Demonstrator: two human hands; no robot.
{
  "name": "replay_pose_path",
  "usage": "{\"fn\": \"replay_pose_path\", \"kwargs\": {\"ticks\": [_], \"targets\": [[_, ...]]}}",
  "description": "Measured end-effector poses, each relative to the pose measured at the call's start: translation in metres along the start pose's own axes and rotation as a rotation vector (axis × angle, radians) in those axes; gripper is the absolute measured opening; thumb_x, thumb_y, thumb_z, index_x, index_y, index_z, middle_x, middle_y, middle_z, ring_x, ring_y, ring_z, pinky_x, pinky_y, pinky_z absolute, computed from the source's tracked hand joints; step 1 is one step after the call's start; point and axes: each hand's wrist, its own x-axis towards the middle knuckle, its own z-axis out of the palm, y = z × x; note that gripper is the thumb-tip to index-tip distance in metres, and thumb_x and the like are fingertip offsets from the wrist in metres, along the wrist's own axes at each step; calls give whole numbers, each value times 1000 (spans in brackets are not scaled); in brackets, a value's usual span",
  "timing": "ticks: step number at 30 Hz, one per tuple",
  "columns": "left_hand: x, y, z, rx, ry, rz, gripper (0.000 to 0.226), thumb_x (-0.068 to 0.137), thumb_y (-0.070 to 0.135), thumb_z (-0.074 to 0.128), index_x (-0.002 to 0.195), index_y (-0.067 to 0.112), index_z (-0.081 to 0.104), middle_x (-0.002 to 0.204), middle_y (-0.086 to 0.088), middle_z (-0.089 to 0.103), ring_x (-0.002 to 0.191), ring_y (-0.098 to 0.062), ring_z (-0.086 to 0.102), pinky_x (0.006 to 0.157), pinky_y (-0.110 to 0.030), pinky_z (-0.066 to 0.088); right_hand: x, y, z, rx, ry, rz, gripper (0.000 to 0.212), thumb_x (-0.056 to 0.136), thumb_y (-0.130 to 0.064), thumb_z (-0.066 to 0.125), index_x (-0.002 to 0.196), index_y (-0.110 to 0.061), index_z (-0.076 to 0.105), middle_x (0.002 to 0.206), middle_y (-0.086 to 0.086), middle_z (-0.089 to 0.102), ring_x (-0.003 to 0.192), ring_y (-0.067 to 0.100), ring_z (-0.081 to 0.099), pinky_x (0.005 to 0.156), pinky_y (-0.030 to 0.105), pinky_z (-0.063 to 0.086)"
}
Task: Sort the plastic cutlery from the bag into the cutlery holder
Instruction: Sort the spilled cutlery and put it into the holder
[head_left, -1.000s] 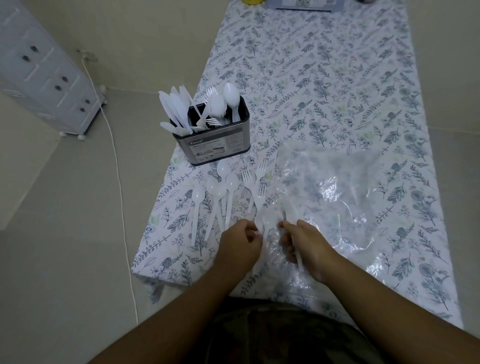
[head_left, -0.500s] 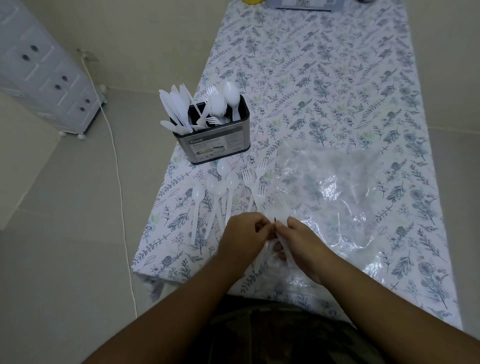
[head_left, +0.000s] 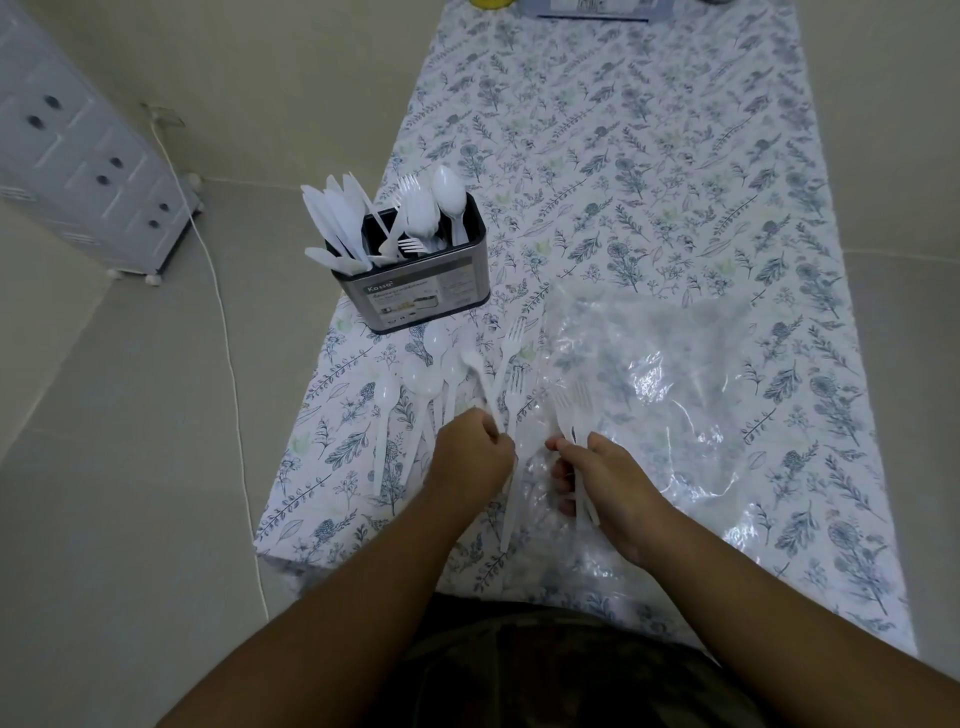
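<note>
Now we see both hands near the counter's (head_left: 675, 171) front edge. Our left hand (head_left: 470, 452) pinches a single white fork (head_left: 480, 382) by its handle; our right hand (head_left: 605, 480) grips a small bunch of forks (head_left: 571, 402), tines pointing away from us. The clear bag (head_left: 691, 384) lies crumpled toward the right edge. Loose spoons (head_left: 415, 384) and forks lie between the hands and the cutlery holder (head_left: 421, 291), which stands near the left edge, filled with knives, forks and spoons.

single head view, steeply down, close over table (head_left: 649, 171)
</note>
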Motion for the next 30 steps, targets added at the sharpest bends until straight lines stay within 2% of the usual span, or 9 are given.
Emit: {"fn": "replay_pose_path", "kwargs": {"ticks": [5,9,11,14,19,21,24,28,30], "targets": [[-16,-4,-7,-150,-55,25,13,93,18,64,81,18,59,67,10,55,61,-3,52,57,-15,38,7,-3,3,35,12,-44,15,102,-16,55,112,-8,61,89,13,59,70,21,54,63,37,48],[-36,-1,-13,-276,-370,84,11,97,17,61,94,14,71,83,-3,71,71,-10,65,67,-20,52,9,-3,5,74,-47,-79,22,102,-29,59,111,-9,63,100,16,75,90,32,73,83,51,61],[-42,-2,-11,-244,-429,107,14,97,18,61,92,11,73,83,-7,72,73,-16,68,70,-26,55,11,-1,6,8,-19,-86,22,101,-29,60,111,-11,66,103,17,77,95,35,75,87,60,59],[-36,-2,-8,-106,-353,183,21,95,26,61,87,14,76,72,-5,70,59,-12,60,60,-33,51,13,-2,6,-31,49,-77,20,102,-25,56,113,-9,63,101,15,75,91,31,75,83,52,62],[-13,2,-14,-61,-1,130,15,95,23,60,84,13,64,72,3,63,62,-6,57,53,-14,46,12,-5,4,33,45,-41,12,99,-9,53,110,-3,53,91,19,67,77,29,65,71,46,56],[-4,3,-13,-65,9,87,12,93,27,64,90,16,60,76,5,62,67,-3,59,55,-14,46,11,-4,4,52,32,-24,14,96,-5,53,110,-4,53,88,19,65,75,28,61,71,48,54],[6,3,-4,-67,-26,47,17,88,26,71,95,17,58,80,6,63,72,-5,63,65,-23,55,11,-2,3,36,28,-7,21,92,-3,53,112,-5,53,89,18,66,72,29,57,68,47,52],[6,2,0,-109,-8,39,11,87,16,68,95,16,60,84,4,65,77,-9,65,67,-21,55,11,-2,0,59,24,21,27,92,-6,50,117,-10,59,74,8,56,62,21,46,58,37,41],[3,0,-1,-135,13,40,8,88,12,64,94,17,60,85,7,65,77,-7,64,63,-12,48,12,-3,0,99,11,28,22,99,-11,49,116,-11,61,68,3,52,59,19,44,58,37,40]]}}
